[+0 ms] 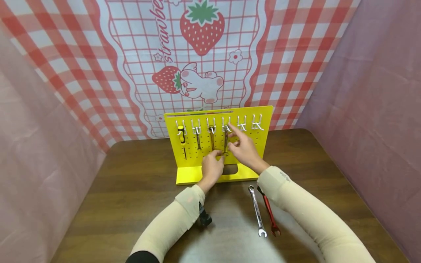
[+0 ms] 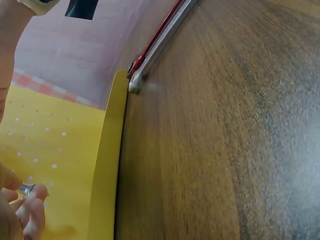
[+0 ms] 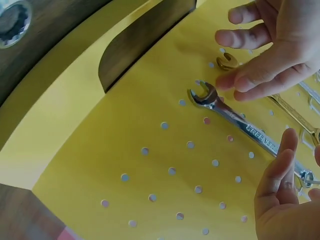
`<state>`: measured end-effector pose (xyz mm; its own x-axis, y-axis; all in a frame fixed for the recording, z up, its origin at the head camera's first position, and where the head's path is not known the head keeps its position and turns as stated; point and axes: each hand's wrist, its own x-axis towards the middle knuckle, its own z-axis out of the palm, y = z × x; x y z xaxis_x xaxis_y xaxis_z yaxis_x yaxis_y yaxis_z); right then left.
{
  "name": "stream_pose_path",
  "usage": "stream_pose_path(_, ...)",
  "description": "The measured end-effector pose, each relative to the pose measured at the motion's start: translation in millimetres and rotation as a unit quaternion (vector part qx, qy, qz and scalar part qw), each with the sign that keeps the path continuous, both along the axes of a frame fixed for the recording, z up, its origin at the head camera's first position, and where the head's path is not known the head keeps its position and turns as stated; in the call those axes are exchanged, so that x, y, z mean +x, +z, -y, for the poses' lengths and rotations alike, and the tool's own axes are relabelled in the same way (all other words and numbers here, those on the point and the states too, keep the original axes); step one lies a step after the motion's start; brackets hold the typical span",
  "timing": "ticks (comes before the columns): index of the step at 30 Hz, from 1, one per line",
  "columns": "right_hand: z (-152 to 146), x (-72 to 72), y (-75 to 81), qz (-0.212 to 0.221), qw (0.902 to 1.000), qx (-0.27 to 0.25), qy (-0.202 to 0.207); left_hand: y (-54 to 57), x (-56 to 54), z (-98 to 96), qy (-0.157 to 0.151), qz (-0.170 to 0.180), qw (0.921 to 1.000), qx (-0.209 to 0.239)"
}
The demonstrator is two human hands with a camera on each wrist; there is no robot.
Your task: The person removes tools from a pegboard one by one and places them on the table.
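A silver combination wrench (image 1: 226,139) hangs from the fourth hook of a yellow pegboard (image 1: 172,146). In the right wrist view the wrench (image 3: 245,125) slants, its open jaw end low and its ring end at the hook. Beside the ring end, my right hand (image 1: 245,149) has its index finger extended up to the hook, with the thumb apart. My left hand (image 1: 211,167) is at the lower end; in the right wrist view the left hand (image 3: 285,50) has loose fingers close by the open end. Whether they touch it I cannot tell.
Left of it hang a gold-toned wrench (image 1: 212,139), a smaller wrench (image 1: 198,139) and a yellow-black screwdriver (image 1: 182,136). Bare hooks (image 1: 257,125) are at the right. On the wooden table (image 1: 138,197) lie a silver wrench (image 1: 257,210) and a red-handled tool (image 1: 269,212), near my right sleeve.
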<state>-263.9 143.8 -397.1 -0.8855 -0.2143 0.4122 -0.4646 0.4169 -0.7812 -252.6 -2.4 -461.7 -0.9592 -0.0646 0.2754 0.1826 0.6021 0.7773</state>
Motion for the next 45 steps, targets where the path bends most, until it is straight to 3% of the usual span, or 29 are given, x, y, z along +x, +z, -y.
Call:
stream_pose_path(6,2.7,-5.7,2.7,0.022,0.9997,0.008,-0.007,-1.6,-1.7,-2.6,-0.004,-0.003,0.9999,-0.009)
stream_pose_path(13,4.4,-10.4,4.1,0.043,0.9987,-0.026,0.002,-2.1,-3.0,-2.6,-0.011,0.022,0.9996,-0.015)
stream_pose_path(19,3.7,-10.0,6.2,0.053,0.9981,-0.033,0.002,-3.3,-3.7,-1.3,-0.023,0.023,0.9992,-0.022)
stream_pose_path(30,3.7,-10.2,4.9,0.048,0.9979,-0.044,-0.004,-5.4,-3.9,-0.6,-0.038,0.032,0.9981,-0.035)
stream_pose_path(45,2.9,-7.8,4.6,0.04,0.9977,-0.055,-0.007,-7.1,-0.2,0.8,-0.063,0.025,0.9977,-0.007)
